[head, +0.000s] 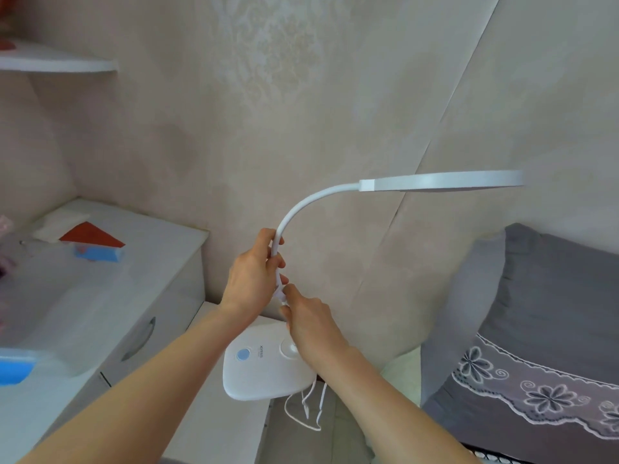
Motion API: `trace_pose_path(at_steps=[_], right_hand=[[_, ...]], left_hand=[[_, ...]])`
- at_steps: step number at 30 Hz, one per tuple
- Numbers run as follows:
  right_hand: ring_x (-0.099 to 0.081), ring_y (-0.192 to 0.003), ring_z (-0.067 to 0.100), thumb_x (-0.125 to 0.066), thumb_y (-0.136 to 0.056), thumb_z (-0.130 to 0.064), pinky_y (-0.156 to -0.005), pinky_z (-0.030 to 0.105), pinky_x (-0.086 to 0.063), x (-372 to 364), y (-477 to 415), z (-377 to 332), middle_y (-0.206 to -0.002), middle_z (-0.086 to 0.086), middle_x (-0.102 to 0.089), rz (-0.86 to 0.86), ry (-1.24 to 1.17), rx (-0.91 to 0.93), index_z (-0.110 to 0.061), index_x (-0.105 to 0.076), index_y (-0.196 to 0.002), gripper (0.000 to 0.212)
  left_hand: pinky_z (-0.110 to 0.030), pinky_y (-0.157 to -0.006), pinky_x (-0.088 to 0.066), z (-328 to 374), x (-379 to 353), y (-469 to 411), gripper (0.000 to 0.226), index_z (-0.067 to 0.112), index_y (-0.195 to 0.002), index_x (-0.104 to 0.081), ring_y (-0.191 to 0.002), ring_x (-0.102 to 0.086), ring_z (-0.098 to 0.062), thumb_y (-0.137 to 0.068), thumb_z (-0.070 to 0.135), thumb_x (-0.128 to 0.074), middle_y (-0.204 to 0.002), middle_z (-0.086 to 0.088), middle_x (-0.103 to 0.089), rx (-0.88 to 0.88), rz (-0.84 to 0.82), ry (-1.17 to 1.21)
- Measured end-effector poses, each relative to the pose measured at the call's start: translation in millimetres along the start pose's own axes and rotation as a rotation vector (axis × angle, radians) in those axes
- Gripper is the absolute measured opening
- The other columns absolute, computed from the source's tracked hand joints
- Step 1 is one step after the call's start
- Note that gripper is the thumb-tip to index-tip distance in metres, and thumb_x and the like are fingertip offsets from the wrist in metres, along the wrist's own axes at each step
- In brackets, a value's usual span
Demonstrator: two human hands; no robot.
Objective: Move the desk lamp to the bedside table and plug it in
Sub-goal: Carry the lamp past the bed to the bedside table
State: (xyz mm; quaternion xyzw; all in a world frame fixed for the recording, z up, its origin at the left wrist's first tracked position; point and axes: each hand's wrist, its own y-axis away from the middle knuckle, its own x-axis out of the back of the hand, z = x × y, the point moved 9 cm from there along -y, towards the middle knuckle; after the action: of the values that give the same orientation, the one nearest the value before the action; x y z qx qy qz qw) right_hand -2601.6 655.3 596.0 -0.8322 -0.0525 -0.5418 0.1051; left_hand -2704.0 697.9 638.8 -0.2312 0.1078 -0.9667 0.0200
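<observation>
A white desk lamp point(264, 370) stands with its flat base on a low white bedside table point(214, 423), the base jutting over the table's right edge. Its bendy neck curves up to a flat head point(442, 180) pointing right. My left hand point(251, 279) is wrapped around the neck partway up. Just below it, my right hand point(311, 326) pinches the lower neck, where a bit of white cord seems to be held. The lamp's white cord point(310, 410) dangles in loops off the base's right side. Its plug is not visible.
A taller white desk with a drawer handle point(140, 336) stands at the left, bearing a red and blue item point(93, 246) and papers. A white shelf point(57, 61) hangs upper left. A grey bed with a flowered pillow point(536, 346) fills the right. Patterned wall behind.
</observation>
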Motion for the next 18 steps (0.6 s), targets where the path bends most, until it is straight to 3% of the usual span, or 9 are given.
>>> trace_pose_path(at_steps=[7, 11, 15, 18], right_hand=[[-0.042, -0.064, 0.028, -0.042, -0.097, -0.016, -0.048, 0.032, -0.027, -99.5, -23.6, 65.3, -0.065, -0.003, -0.040, -0.017, -0.030, 0.063, -0.021, -0.039, -0.098, 0.006], [-0.050, -0.068, 0.032, -0.041, -0.096, -0.014, -0.063, 0.042, -0.044, -173.3, -34.0, 102.6, -0.073, 0.008, -0.050, -0.049, -0.124, 0.050, -0.019, -0.045, -0.105, 0.010], [-0.048, -0.068, 0.027, -0.040, -0.098, -0.015, -0.065, 0.040, -0.042, -228.3, -37.6, 122.5, -0.078, 0.008, -0.051, -0.022, -0.104, 0.095, -0.015, -0.047, -0.117, 0.020], [-0.046, -0.076, 0.021, -0.035, -0.099, -0.020, -0.068, 0.037, -0.038, -266.0, -41.9, 134.0, -0.083, 0.003, -0.050, -0.017, -0.173, 0.119, -0.014, -0.047, -0.109, 0.016]], left_hand=[[-0.042, -0.063, -0.061, -98.5, -57.5, -3.0, 0.023, 0.027, -0.109, -0.048, -0.066, -0.072, -0.023, -0.098, 0.007, -0.042, -0.085, -0.004, -0.064, 0.065, 0.065, 0.022], [-0.038, -0.061, -0.061, -165.2, -92.1, 0.2, 0.024, 0.029, -0.105, -0.048, -0.062, -0.072, -0.018, -0.098, 0.007, -0.042, -0.083, -0.002, -0.064, 0.021, 0.119, 0.009], [-0.038, -0.060, -0.060, -220.7, -115.6, 5.5, 0.024, 0.032, -0.102, -0.048, -0.062, -0.071, -0.019, -0.099, 0.009, -0.042, -0.081, 0.000, -0.062, -0.007, 0.159, 0.010], [-0.036, -0.059, -0.060, -255.8, -128.7, 8.1, 0.024, 0.034, -0.101, -0.046, -0.062, -0.070, -0.017, -0.099, 0.010, -0.041, -0.081, 0.001, -0.062, -0.050, 0.184, -0.027]])
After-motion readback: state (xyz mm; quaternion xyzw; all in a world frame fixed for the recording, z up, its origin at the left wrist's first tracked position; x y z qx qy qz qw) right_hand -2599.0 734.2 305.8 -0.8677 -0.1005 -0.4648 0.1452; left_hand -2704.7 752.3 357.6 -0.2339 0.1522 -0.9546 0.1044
